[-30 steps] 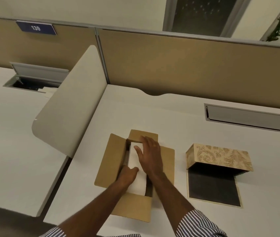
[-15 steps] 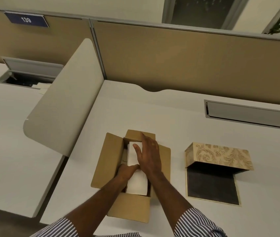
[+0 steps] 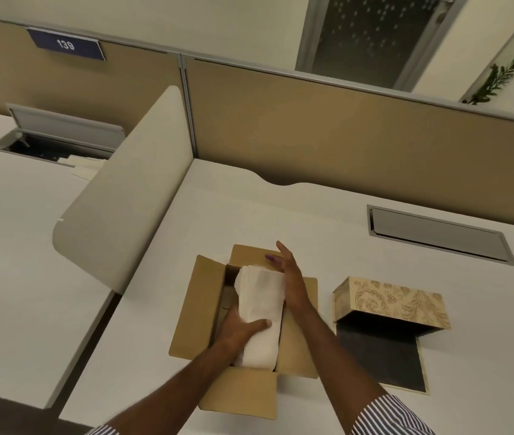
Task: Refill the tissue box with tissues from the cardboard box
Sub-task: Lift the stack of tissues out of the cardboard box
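A brown cardboard box (image 3: 193, 312) stands open on the white desk, flaps spread. A white stack of tissues (image 3: 262, 296) rises out of it, its far end lifted. My left hand (image 3: 240, 328) grips the stack's near left side, thumb across its top. My right hand (image 3: 290, 277) presses flat against the stack's right side, fingers pointing away. To the right stands the beige patterned tissue box (image 3: 397, 302), its cover raised over a dark base panel (image 3: 384, 356).
A curved white divider (image 3: 124, 189) separates this desk from the left desk. A tan partition wall (image 3: 343, 130) runs along the back. A grey cable hatch (image 3: 437, 233) is set into the desk at the back right.
The tissue stack has come up out of the cardboard box; my right hand shifted from on top of it to its right side, and my left hand now grips it.
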Motion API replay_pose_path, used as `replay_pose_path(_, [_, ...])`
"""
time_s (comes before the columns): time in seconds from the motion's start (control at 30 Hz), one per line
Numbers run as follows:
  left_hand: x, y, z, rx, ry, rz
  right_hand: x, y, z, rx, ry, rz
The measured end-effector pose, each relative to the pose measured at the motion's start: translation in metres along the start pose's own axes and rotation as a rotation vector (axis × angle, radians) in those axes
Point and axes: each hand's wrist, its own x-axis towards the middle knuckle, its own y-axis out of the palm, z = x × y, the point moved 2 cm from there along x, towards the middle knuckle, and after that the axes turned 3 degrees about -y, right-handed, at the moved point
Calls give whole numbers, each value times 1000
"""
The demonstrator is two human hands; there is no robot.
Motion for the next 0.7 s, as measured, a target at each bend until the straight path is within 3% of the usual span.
replay_pose_path(0.1, [-14, 2, -6, 90, 149, -11, 5, -22, 16, 86, 65, 14])
replay_pose_path(0.3, [-46, -3, -28, 149, 448, -9, -23, -59, 67, 29, 109, 15])
replay_pose_path(0.43, [-72, -6, -47, 57, 610, 32, -79, -68, 76, 236, 158, 247])
replay_pose_path(0.53, [-81, -2, -57, -12, 682, 91, -117, -64, 90, 299, 4, 509])
replay_pose_path(0.57, [-83, 0, -61, -27, 689, 107, -126, -65, 95, 306, 42, 573])
replay_pose_path(0.63, [-88, 4, -68, -23, 665, 126, -137, -65, 97, 174, 83, 517])
replay_pose_path(0.7, [-92, 10, -74, -12, 655, 158, -143, -81, 100, 47, -8, 438])
